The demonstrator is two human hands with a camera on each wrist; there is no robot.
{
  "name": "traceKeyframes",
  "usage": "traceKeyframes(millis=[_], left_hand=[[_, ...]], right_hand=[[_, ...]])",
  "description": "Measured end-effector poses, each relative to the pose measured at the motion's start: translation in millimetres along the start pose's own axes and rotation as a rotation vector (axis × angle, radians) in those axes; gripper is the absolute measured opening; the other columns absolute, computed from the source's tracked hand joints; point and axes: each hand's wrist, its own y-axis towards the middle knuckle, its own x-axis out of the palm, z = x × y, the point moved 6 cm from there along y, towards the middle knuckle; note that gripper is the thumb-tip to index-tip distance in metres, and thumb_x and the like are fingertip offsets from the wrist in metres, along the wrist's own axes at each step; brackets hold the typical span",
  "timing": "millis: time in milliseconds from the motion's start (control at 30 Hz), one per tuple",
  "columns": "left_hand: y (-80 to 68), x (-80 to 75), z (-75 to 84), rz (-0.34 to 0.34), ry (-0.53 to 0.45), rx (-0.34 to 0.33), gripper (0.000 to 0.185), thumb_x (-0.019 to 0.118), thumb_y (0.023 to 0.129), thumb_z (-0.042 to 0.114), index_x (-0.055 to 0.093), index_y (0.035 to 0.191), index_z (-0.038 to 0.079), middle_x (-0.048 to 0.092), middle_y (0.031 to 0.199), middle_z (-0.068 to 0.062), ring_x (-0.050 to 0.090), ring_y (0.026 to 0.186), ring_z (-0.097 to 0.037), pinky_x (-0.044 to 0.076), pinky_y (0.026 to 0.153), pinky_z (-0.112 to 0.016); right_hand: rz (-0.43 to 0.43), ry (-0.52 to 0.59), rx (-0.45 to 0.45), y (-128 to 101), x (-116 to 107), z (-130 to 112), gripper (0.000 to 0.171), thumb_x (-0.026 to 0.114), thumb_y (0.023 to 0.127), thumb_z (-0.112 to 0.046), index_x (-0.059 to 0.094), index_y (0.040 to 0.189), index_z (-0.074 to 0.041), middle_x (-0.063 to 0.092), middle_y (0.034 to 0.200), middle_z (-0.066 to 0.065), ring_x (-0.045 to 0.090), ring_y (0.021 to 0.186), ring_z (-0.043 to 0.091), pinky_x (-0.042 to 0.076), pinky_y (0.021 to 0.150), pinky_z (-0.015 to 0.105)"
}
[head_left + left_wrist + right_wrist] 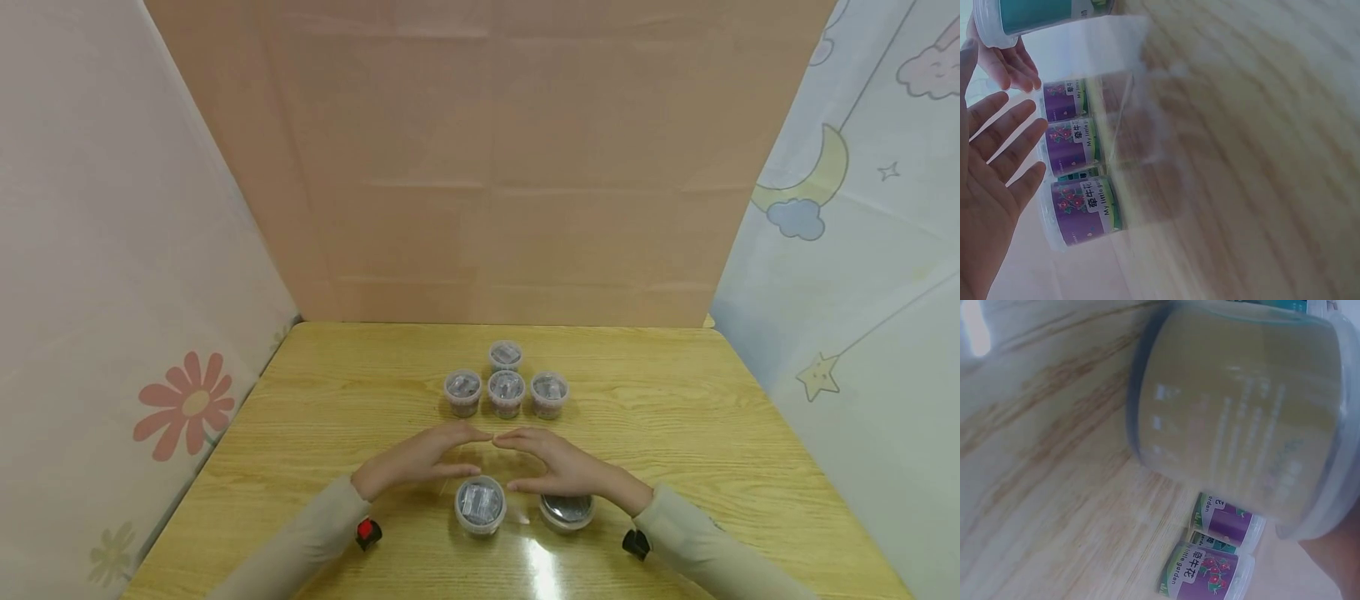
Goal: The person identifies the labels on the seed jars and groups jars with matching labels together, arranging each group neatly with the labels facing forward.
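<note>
My left hand reaches in from the left over the table with straight fingers and holds nothing. Opposite it, my right hand stretches its fingers leftward, and the two hands' fingertips almost meet. Below the gap between them stands a clear lidded tub; the left thumb tip is close over its far rim. A second tub sits partly hidden beneath the right hand and wrist. Close up in the right wrist view, a tub shows a yellowish side with white print. A teal-labelled tub appears in the left wrist view.
Beyond the hands, three small tubs stand in a row: left tub, middle tub, right tub. Another tub is behind the middle one. Purple flower labels show on the row. The wooden table meets a brown backdrop.
</note>
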Motion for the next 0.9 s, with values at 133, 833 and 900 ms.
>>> traceKeyframes(millis=[133, 833, 900], left_hand=[[-2.4, 2.3, -0.1, -0.004, -0.018, -0.01, 0.056, 0.049, 0.092, 0.05, 0.042, 0.138, 0.021, 0.05, 0.134, 0.004, 0.047, 0.122, -0.012, 0.042, 0.101, -0.035], [-9.9, 10.9, 1.7, -0.078, -0.054, -0.047, 0.059, 0.05, 0.09, 0.053, 0.047, 0.135, 0.016, 0.05, 0.134, 0.006, 0.048, 0.122, -0.012, 0.042, 0.101, -0.036], [-10.6, 11.6, 2.9, -0.083, -0.057, -0.038, 0.059, 0.05, 0.089, 0.053, 0.047, 0.135, 0.015, 0.05, 0.133, 0.006, 0.048, 0.122, -0.012, 0.043, 0.1, -0.037]], right_hand=[[-0.007, -0.007, -0.006, 0, 0, -2, 0.062, 0.061, 0.087, -0.045, 0.047, 0.135, -0.008, 0.05, 0.135, 0.003, 0.049, 0.121, 0.019, 0.044, 0.099, 0.041], [-0.006, -0.01, -0.018, -1, 7, -4, 0.061, 0.064, 0.085, -0.042, 0.047, 0.135, -0.012, 0.052, 0.132, -0.001, 0.05, 0.119, 0.016, 0.045, 0.097, 0.04], [-0.008, 0.0, -0.02, 0, 8, -5, 0.061, 0.065, 0.084, -0.043, 0.048, 0.134, -0.012, 0.052, 0.131, 0.0, 0.05, 0.119, 0.016, 0.044, 0.098, 0.04]])
